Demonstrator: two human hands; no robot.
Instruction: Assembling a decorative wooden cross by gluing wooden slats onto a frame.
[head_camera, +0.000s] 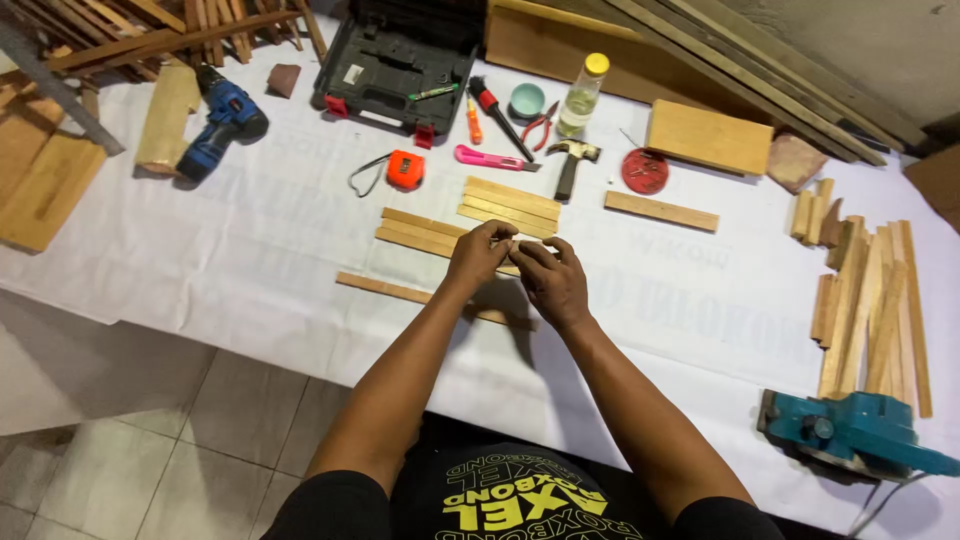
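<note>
Both hands, my left hand (480, 252) and right hand (552, 280), are pinching a small pale piece (517, 247) near the table's (250, 260) front edge; it seems light, stiff, best gripped at its ends.

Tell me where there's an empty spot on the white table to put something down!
The white cloth is bare between the blue drill and the left hand. More room lies between the right hand and the wooden sticks. It is crowded along the back, around the hammer, bottle and tool case.
</note>
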